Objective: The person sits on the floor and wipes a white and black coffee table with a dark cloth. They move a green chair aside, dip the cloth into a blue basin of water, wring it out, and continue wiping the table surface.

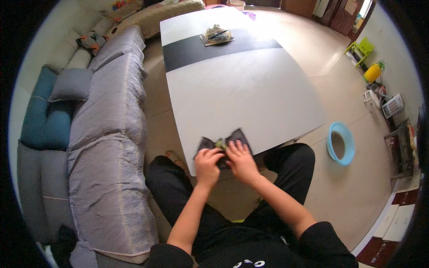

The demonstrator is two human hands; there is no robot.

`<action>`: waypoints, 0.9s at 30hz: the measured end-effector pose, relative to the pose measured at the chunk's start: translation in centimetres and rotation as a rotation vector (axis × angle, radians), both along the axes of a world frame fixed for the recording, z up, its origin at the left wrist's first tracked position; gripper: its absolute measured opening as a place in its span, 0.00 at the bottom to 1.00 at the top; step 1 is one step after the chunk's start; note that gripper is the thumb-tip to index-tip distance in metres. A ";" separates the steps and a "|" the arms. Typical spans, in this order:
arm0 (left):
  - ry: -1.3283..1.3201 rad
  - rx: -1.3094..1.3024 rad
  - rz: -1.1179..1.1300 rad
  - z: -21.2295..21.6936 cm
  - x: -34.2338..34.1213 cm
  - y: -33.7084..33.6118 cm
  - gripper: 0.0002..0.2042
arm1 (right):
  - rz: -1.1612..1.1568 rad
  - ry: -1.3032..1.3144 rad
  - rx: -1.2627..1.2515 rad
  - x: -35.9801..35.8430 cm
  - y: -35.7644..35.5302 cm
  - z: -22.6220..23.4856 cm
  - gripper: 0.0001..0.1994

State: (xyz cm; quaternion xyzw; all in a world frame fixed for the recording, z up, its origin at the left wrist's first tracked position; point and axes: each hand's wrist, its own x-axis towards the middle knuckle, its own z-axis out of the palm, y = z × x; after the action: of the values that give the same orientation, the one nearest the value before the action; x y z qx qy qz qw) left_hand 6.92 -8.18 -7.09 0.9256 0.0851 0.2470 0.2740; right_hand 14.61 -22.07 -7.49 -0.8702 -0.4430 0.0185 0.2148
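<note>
At the near edge of a white table [241,89], a dark grey cloth [205,144] lies bunched, with two corners sticking up away from me. My left hand [208,167] is on its left side, fingers bent and pressed together over the fabric. My right hand [242,161] rests on the right side of the cloth, its fingers spread across it. Between the fingertips of both hands sits a small greenish bit [220,143], too blurred to name. Part of the cloth under my palms is hidden.
A clear-wrapped item on a tray [217,36] stands on the table's black band. A long sofa with a grey cover [107,147] runs along the left. On the floor at right are a light blue basin [352,145] of murky water, a yellow bottle [373,72] and a green chair [364,47].
</note>
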 end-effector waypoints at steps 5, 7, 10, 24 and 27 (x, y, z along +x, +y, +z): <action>0.128 0.126 0.367 -0.3 -3.7 3.8 0.14 | 0.120 -0.089 0.030 -2.0 9.9 -0.8 0.26; 0.143 -0.094 0.336 -0.1 -4.7 3.2 0.16 | 0.172 -0.049 0.042 -2.1 10.6 -0.1 0.26; 0.180 0.115 0.317 0.2 -5.2 0.9 0.18 | 0.273 -0.005 0.128 -1.8 7.9 -0.7 0.25; 0.204 0.174 -0.154 0.6 12.5 -13.2 0.17 | -0.452 -0.145 -0.002 11.7 -12.5 -0.7 0.19; 0.149 0.088 -0.158 0.1 10.5 -12.1 0.11 | -0.417 -0.206 0.019 8.9 -10.9 -1.9 0.20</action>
State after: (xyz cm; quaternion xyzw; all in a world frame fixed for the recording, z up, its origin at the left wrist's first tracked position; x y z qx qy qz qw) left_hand 17.43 -20.30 -6.96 0.9563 0.0211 0.1588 0.2447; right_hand 23.54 -33.00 -9.39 -0.9381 -0.2735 -0.1195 0.1758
